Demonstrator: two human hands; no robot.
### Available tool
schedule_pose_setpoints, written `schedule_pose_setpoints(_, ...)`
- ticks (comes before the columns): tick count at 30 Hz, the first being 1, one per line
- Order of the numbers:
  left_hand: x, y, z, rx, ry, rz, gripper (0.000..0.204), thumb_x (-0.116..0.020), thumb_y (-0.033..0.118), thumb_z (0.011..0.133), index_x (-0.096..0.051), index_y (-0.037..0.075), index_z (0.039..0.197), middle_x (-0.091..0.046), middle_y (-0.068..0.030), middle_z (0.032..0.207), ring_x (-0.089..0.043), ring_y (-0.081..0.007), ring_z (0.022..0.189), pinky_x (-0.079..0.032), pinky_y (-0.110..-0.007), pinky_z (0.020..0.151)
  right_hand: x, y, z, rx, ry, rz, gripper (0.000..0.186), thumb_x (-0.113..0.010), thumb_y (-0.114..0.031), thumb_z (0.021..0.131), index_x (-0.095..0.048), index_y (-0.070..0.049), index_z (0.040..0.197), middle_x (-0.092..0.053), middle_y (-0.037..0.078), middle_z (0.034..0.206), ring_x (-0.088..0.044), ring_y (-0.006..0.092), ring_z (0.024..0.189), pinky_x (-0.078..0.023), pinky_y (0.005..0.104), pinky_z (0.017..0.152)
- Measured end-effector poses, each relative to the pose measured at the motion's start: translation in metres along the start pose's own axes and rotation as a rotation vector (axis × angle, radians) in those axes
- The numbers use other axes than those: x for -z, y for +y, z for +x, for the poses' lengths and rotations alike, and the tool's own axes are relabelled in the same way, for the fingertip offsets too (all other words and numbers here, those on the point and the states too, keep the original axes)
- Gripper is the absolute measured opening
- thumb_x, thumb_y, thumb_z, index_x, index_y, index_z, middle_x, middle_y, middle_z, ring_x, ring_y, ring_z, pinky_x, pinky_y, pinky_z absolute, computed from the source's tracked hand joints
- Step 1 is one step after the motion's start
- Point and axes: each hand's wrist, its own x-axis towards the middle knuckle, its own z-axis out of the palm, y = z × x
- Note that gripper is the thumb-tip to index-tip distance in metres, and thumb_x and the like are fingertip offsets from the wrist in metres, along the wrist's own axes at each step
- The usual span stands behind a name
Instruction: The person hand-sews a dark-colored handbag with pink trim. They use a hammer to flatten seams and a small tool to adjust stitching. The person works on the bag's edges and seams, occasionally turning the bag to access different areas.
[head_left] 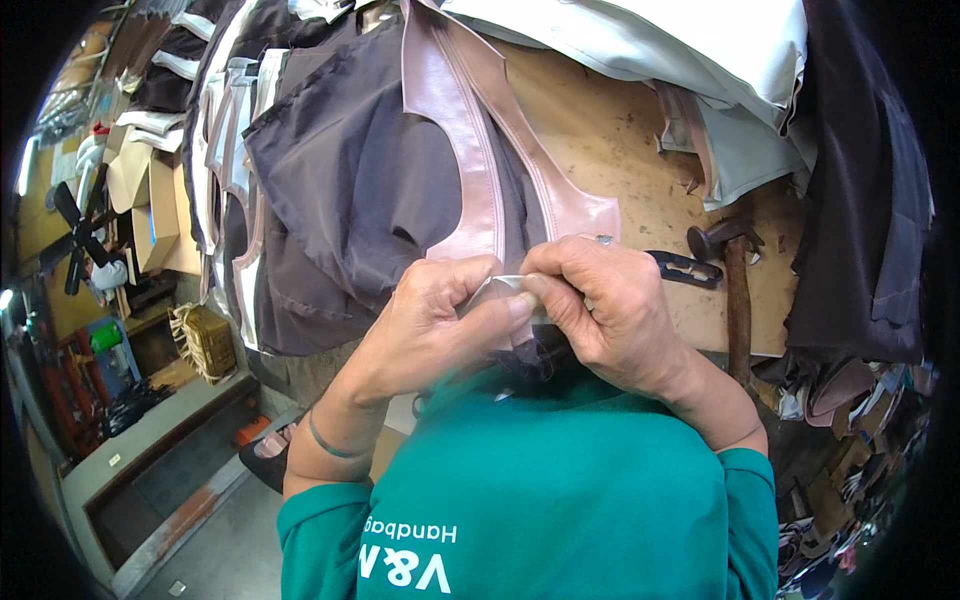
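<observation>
A pink leather bag panel (468, 165) with stitched edges hangs down the middle of the work, a dark lining (345, 190) spread beside and beneath it. My left hand (435, 315) pinches the near end of this panel between thumb and fingers, where a pale underside is folded up. Close beside it, my right hand (605, 305) grips the same folded end, its thumb almost meeting the left thumb. The exact fold between the fingertips is partly hidden by them.
A hammer (737, 290) and a black-handled tool (688, 268) lie on the wooden table (590, 110) to the right. White leather sheets (700, 40) cover its far side, and dark fabric (850, 230) drapes over the right edge. More panels (235, 150) hang at left.
</observation>
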Motion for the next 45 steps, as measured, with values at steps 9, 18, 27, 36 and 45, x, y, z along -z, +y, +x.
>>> schedule_pose_setpoints(9,0.015,-0.002,-0.008,-0.365,0.174,0.557,0.014,-0.063,0.002,0.075,-0.06,-0.003,0.088,-0.063,-0.0128,0.071,-0.063,-0.0178,0.06,-0.049,-0.027,0.054,0.007,0.002,-0.001,-0.103,-0.018,0.057,0.006,-0.06,-0.003,0.075,-0.057,0.0,0.08,-0.059,0.014,0.069,-0.059,0.0283,0.059,-0.046,0.0339,0.054)
schedule_pose_setpoints(18,0.0,-0.008,-0.011,-0.68,0.342,1.094,0.016,-0.061,-0.003,0.075,-0.057,-0.002,0.091,-0.061,-0.0138,0.073,-0.062,-0.0251,0.059,-0.047,-0.03,0.05,0.008,0.0,0.0,-0.117,-0.067,0.096,0.013,-0.064,-0.007,0.073,-0.057,0.0,0.082,-0.06,0.014,0.07,-0.06,0.0281,0.063,-0.046,0.0331,0.056)
schedule_pose_setpoints(27,0.01,-0.01,-0.011,-0.229,0.132,0.205,0.016,-0.049,0.013,0.086,-0.055,-0.002,0.088,-0.057,-0.006,0.07,-0.054,-0.0098,0.06,-0.042,-0.024,0.057,0.012,-0.007,0.003,-0.233,-0.228,0.198,0.02,-0.067,-0.008,0.07,-0.057,0.001,0.086,-0.062,0.016,0.076,-0.063,0.0265,0.071,-0.05,0.0321,0.063)
schedule_pose_setpoints(36,0.006,-0.006,-0.01,-0.339,0.211,0.388,0.014,-0.065,0.002,0.074,-0.059,-0.002,0.085,-0.062,-0.0092,0.073,-0.062,-0.0122,0.064,-0.049,-0.022,0.057,0.024,-0.005,0.005,-0.228,-0.291,0.281,0.019,-0.061,0.0,0.074,-0.055,0.001,0.092,-0.062,0.015,0.08,-0.064,0.0237,0.076,-0.051,0.0302,0.067)
schedule_pose_setpoints(45,0.002,-0.009,-0.007,-0.598,0.185,0.534,0.018,-0.066,-0.003,0.068,-0.061,0.002,0.084,-0.064,-0.0077,0.07,-0.064,-0.0167,0.061,-0.049,-0.024,0.053,0.028,0.009,0.006,-0.172,-0.332,0.298,0.016,-0.058,-0.014,0.082,-0.06,0.0,0.088,-0.061,0.009,0.073,-0.061,0.018,0.067,-0.047,0.0263,0.063)
